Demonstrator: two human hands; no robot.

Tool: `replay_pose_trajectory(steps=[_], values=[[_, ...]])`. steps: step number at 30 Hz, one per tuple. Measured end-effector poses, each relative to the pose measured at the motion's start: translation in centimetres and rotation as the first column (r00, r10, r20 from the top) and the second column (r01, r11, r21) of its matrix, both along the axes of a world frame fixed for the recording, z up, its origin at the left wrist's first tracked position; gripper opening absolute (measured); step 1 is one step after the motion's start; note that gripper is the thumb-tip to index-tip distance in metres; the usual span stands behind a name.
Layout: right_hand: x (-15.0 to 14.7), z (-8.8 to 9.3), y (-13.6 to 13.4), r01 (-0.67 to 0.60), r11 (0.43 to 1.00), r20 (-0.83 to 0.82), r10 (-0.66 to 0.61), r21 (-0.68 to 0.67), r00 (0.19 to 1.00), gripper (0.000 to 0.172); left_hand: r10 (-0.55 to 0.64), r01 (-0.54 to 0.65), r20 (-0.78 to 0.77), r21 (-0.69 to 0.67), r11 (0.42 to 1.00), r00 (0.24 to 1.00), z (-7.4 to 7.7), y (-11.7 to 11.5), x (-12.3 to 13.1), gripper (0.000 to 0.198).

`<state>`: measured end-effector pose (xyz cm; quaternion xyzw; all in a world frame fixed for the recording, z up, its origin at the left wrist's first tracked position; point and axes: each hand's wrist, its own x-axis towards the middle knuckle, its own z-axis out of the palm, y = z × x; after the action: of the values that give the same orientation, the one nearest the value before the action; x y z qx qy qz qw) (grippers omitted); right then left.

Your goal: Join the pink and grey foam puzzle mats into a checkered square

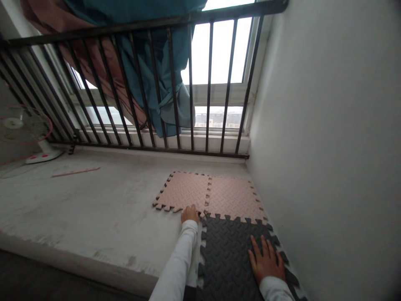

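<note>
Two pink foam puzzle mats (184, 191) (233, 197) lie side by side on the raised concrete ledge (103, 209), joined at their toothed edges. A dark grey foam mat (225, 255) sits in front of the right pink one, locked into it. My left hand (189, 214) rests at the front edge of the left pink mat, by the corner where the mats meet, its fingers curled down. Flat on the grey mat lies my right hand (266, 261), fingers spread.
A black metal railing (175, 88) stands before the window at the back. Teal and brown curtains (147, 62) hang over it. A white wall (328, 146) closes the right side. A fan (28, 133) and a thin wooden strip (77, 171) sit at the left.
</note>
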<state>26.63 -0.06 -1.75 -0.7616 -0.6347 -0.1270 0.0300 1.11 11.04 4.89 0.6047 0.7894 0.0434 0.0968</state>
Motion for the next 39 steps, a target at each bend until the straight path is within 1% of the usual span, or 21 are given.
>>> replay_pose_trajectory(steps=[4,7,11,14,16,18,19,22,25,28,30,33,36,37,39], values=[[-0.2,0.5,-0.1,0.0,1.0,-0.009,0.0,-0.019,1.0,0.047,0.009,-0.009,-0.006,-0.009,1.0,1.0,0.0,0.0,-0.1,0.027],[-0.3,0.6,0.0,0.008,0.999,-0.005,-0.009,-0.031,1.0,0.048,0.007,-0.007,-0.019,-0.01,1.0,1.0,0.3,-0.1,0.2,0.028],[0.0,0.1,-0.2,0.011,1.0,0.008,-0.011,-0.023,1.0,0.047,0.027,-0.028,-0.037,-0.032,0.999,0.999,0.9,-0.3,0.9,0.029],[0.1,-0.1,0.0,0.012,0.999,0.012,-0.011,-0.039,1.0,0.047,0.016,-0.018,-0.034,-0.037,0.999,0.999,1.1,-0.3,1.2,0.029],[-0.3,0.4,0.9,0.029,0.995,0.002,-0.029,-0.092,1.0,0.047,0.0,-0.001,-0.029,-0.035,0.999,1.0,1.1,-0.3,1.3,0.03],[-1.1,1.3,2.4,0.039,0.985,-0.018,-0.043,-0.168,0.999,0.049,-0.021,0.02,-0.025,-0.033,0.999,0.999,0.9,-0.2,1.2,0.03],[-1.5,1.8,3.4,0.029,0.98,-0.032,-0.036,-0.194,0.999,0.051,-0.031,0.03,-0.024,-0.032,0.999,0.999,0.8,-0.2,1.2,0.03],[-2.8,2.8,6.2,-0.054,0.971,-0.082,0.036,-0.234,0.996,0.056,-0.045,0.044,-0.032,-0.032,0.999,0.998,0.5,0.0,1.0,0.03],[-3.3,2.7,7.6,-0.097,0.957,-0.128,0.064,-0.272,0.99,0.055,-0.056,0.054,-0.046,-0.036,0.998,0.997,0.4,0.3,0.8,0.03],[-3.2,2.3,7.7,-0.096,0.95,-0.147,0.054,-0.296,0.988,0.056,-0.068,0.066,-0.053,-0.044,0.997,0.996,0.9,0.7,0.4,0.029],[-3.2,2.3,7.5,-0.091,0.947,-0.146,0.048,-0.307,0.988,0.056,-0.068,0.066,-0.06,-0.031,0.997,0.996,2.0,1.1,0.2,0.028],[-3.2,2.6,7.4,-0.087,0.948,-0.139,0.045,-0.307,0.989,0.056,-0.09,0.094,-0.087,0.038,0.995,0.992,4.6,1.9,-0.5,0.025],[-3.3,2.6,7.4,-0.089,0.953,-0.138,0.05,-0.29,0.989,0.057,-0.106,0.123,-0.123,0.144,0.982,0.987,8.2,3.3,-2.4,0.023],[-3.4,2.6,7.4,-0.089,0.955,-0.139,0.051,-0.282,0.989,0.057,-0.085,0.106,-0.118,0.182,0.978,0.989,9.5,3.8,-3.5,0.022],[-3.4,2.4,7.4,-0.088,0.96,-0.139,0.053,-0.265,0.989,0.056,0.008,0.006,-0.052,0.265,0.964,0.999,12.5,5.0,-6.4,0.017]])
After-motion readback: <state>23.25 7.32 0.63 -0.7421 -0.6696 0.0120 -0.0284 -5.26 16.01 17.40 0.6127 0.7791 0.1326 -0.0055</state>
